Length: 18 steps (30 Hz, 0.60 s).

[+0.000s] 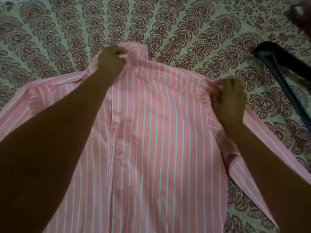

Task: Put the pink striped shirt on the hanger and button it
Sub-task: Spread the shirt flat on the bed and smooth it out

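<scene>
- The pink striped shirt [159,132] lies flat, front up, on a patterned spread [168,22] printed with dark paisley fans on pale green. One sleeve reaches out to the left edge of the view.
- The left hand [111,58] is at the top of the shirt, its fingers curled and clutching the left side of the collar [138,52]. The fabric bunches under the grip, and the forearm crosses the left half of the shirt.
- Down the middle runs the button placket [114,132], its two edges lying together. Whether any button is done up is too small to tell.
- The right hand [228,98] is at the shirt's right shoulder, with its fingers bent and pinching the fabric at the shoulder seam. The other sleeve trails from under it down toward the lower right.
- A dark hanger [286,58] lies on the spread to the right of that hand. It is apart from the shirt and is touched by neither hand.
- A blurred dark object [301,12] sits in the top right corner and cannot be made out.
</scene>
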Each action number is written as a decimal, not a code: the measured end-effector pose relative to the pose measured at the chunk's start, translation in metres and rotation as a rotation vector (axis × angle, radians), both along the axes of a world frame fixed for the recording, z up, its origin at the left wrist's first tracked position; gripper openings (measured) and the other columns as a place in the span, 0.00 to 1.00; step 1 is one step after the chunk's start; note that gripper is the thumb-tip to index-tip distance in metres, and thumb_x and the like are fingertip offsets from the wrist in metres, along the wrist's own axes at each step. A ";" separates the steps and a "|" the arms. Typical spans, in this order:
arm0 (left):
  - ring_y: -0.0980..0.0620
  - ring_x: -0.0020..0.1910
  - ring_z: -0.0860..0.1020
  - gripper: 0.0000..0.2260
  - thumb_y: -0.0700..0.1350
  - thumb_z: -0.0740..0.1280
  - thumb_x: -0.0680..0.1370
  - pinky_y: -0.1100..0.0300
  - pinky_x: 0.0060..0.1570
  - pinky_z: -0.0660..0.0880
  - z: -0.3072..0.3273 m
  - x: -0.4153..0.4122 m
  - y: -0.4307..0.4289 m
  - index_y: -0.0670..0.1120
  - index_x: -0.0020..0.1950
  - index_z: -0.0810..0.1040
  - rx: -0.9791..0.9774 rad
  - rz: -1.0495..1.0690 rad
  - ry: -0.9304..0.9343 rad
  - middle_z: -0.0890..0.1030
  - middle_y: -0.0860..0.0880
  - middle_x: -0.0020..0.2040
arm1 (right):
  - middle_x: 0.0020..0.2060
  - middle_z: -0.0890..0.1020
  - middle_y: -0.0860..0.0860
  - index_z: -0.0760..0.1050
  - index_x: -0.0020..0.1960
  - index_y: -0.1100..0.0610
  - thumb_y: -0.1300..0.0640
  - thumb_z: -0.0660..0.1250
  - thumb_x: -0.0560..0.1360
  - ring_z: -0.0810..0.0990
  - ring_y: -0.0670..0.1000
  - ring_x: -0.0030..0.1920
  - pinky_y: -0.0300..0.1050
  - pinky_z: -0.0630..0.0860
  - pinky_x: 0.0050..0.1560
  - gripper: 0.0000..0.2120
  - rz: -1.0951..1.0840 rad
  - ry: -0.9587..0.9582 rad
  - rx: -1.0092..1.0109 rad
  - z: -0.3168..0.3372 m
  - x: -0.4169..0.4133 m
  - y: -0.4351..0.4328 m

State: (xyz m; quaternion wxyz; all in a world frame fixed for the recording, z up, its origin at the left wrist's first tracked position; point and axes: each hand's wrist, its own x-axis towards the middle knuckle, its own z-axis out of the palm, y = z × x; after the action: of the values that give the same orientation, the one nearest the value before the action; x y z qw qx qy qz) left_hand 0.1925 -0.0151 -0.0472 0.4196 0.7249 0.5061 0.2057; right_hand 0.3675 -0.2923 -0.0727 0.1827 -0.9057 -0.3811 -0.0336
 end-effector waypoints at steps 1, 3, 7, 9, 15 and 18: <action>0.54 0.53 0.76 0.17 0.38 0.67 0.75 0.64 0.53 0.74 -0.003 0.001 -0.002 0.44 0.63 0.74 0.005 -0.122 0.133 0.75 0.47 0.63 | 0.57 0.73 0.64 0.71 0.58 0.61 0.51 0.56 0.73 0.73 0.64 0.55 0.55 0.69 0.53 0.20 0.012 -0.004 -0.008 -0.006 -0.010 -0.011; 0.45 0.69 0.64 0.24 0.47 0.65 0.76 0.53 0.68 0.61 -0.003 -0.003 -0.014 0.48 0.72 0.64 0.153 -0.311 0.466 0.64 0.45 0.72 | 0.66 0.70 0.62 0.69 0.65 0.58 0.46 0.52 0.75 0.70 0.64 0.63 0.56 0.65 0.62 0.24 0.013 0.020 -0.069 -0.017 -0.024 -0.033; 0.40 0.75 0.53 0.25 0.50 0.63 0.77 0.45 0.70 0.53 0.008 -0.034 -0.065 0.51 0.73 0.61 0.258 -0.182 0.474 0.54 0.40 0.76 | 0.74 0.59 0.57 0.58 0.73 0.48 0.38 0.45 0.75 0.57 0.60 0.73 0.58 0.52 0.71 0.30 -0.024 0.098 -0.185 -0.021 -0.029 -0.060; 0.41 0.74 0.55 0.24 0.48 0.64 0.77 0.47 0.70 0.54 0.005 -0.062 -0.102 0.48 0.72 0.63 0.177 -0.128 0.371 0.58 0.40 0.75 | 0.74 0.59 0.58 0.58 0.73 0.49 0.39 0.45 0.74 0.57 0.60 0.73 0.58 0.52 0.71 0.30 -0.035 0.122 -0.186 -0.013 -0.028 -0.066; 0.49 0.55 0.73 0.22 0.41 0.69 0.74 0.56 0.58 0.69 0.010 -0.140 -0.214 0.44 0.67 0.70 0.007 -0.050 0.270 0.72 0.42 0.62 | 0.72 0.63 0.61 0.64 0.70 0.55 0.42 0.46 0.75 0.63 0.61 0.71 0.57 0.58 0.69 0.29 -0.039 0.257 -0.121 0.007 -0.075 -0.112; 0.43 0.55 0.76 0.22 0.46 0.68 0.75 0.51 0.56 0.71 0.016 -0.169 -0.241 0.46 0.67 0.69 -0.120 0.048 0.338 0.75 0.42 0.60 | 0.71 0.65 0.59 0.65 0.70 0.55 0.44 0.50 0.76 0.66 0.60 0.69 0.57 0.61 0.67 0.27 -0.018 0.251 -0.117 0.007 -0.119 -0.155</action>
State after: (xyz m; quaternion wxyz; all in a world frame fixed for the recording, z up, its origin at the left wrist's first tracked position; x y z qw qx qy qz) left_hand 0.0237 -0.2564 -0.0315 0.3658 0.7107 0.5979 0.0603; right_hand 0.2488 -0.4470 -0.0660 0.1753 -0.9152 -0.3485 0.1007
